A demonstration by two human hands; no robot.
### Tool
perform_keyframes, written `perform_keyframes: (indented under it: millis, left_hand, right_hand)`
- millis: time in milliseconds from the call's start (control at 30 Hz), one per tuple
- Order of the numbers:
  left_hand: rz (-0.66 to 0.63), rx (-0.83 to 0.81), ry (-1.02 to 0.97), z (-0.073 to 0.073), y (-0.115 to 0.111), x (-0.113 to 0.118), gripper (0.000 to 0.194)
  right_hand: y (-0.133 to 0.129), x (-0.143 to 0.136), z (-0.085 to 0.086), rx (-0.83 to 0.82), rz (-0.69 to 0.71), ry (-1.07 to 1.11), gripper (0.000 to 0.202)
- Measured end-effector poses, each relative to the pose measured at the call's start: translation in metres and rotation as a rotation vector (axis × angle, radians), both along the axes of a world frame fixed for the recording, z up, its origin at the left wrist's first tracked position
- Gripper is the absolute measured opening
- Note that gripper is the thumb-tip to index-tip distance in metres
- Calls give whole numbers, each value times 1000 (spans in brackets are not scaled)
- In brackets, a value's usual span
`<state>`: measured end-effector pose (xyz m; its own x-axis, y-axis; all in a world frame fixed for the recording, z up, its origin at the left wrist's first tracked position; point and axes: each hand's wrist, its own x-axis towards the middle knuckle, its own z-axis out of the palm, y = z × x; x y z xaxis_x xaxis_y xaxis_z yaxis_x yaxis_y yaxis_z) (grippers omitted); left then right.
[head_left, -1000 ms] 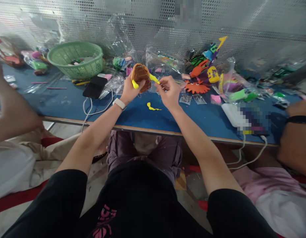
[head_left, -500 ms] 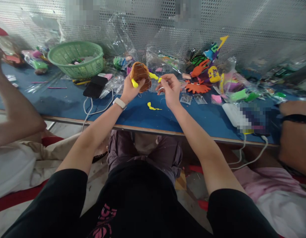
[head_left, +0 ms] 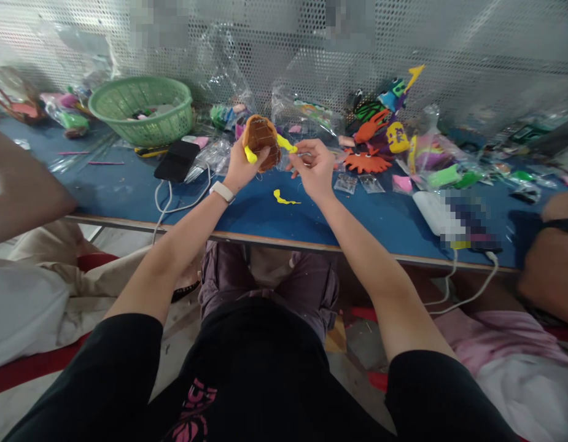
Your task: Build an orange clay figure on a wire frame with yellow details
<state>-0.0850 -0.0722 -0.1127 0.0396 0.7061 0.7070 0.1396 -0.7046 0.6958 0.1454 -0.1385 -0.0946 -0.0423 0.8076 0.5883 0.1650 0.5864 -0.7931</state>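
The right hand [head_left: 317, 169] has shifted its fingers at the yellow strip [head_left: 285, 143], seemingly mid-shaping; whether pinching, I can't tell; the left hand [head_left: 240, 170] grips the brown piece [head_left: 260, 136].

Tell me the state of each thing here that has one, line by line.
Brown piece with orange rim, raised, held in the left hand
Bright yellow soft strand, jutting from that piece's edge, far end at the right hand; whether pinched is unclear
Loose yellow tapering strip, lying on the blue tabletop
Green plastic basket, upright, uncovered, items inside
Flat black rectangular device, lying down, screen dark
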Motion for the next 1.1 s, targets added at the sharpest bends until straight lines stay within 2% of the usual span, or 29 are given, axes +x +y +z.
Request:
perform_keyframes:
  millis: [233, 333, 567, 800, 967, 1100]
  left_hand:
    - [2, -47, -14, 2, -4, 0, 62]
    - [7, -67, -17, 1, -2, 0, 59]
    - [10, -24, -7, -1, -2, -1, 55]
    - [4, -10, 17, 1, -5, 1, 57]
    - [6, -17, 34, 0, -5, 2, 64]
    - [15, 63, 95, -8, 4, 0, 70]
  right_hand:
    - [-11, 0, 1, 134, -153, -45, 65]
    - [-13, 1, 3, 131, -199, -136, 59]
    - [-16, 1, 4, 156, -187, -191, 49]
    - [-12, 5, 3, 127, -181, -226, 48]
    - [-4, 9, -1, 231, -227, -309, 49]
    - [8, 11, -8, 353, -266, -363, 63]
